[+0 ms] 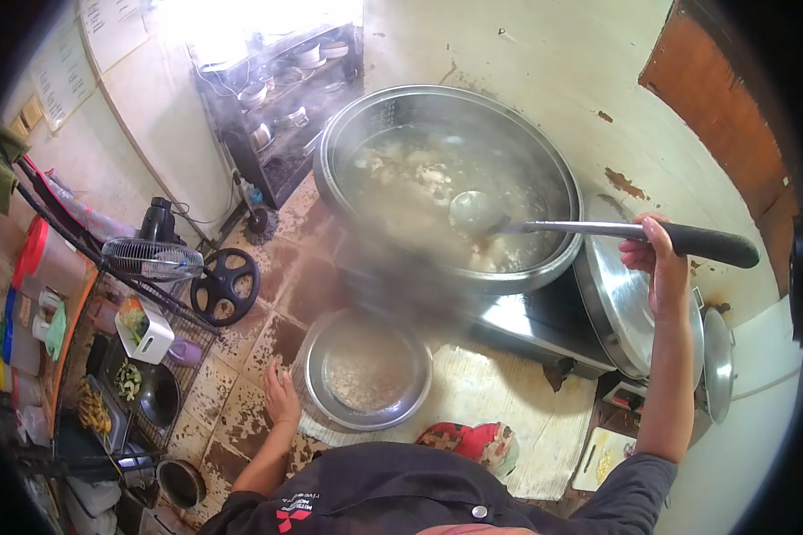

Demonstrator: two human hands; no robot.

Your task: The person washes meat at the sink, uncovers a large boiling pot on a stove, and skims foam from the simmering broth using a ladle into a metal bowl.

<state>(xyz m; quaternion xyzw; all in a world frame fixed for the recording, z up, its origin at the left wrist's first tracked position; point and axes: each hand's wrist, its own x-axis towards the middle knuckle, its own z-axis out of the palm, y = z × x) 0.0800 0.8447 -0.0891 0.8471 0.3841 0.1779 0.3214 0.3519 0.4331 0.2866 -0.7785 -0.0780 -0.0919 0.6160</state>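
My right hand [658,259] is wrapped round the black grip of a long-handled ladle [589,229]. The metal head of the ladle reaches into a large, steaming pot [323,169], where pale chunks float in cloudy broth [401,209]. Steam blurs part of the pot's near side. Low on the left, my left hand [281,392] has its fingers stretched out beside a round metal basin [426,379]. It appears slightly apart from the basin's rim. Inside the basin are cloudy liquid and small pale pieces [361,374].
The pot stands on a stove [544,334]. A large metal lid [620,294] leans at the right, above a cutting board [602,459]. On the left are a fan [152,259], a wok [161,395] and a white basket [147,334]. Dark shelves [285,116] hold dishes behind.
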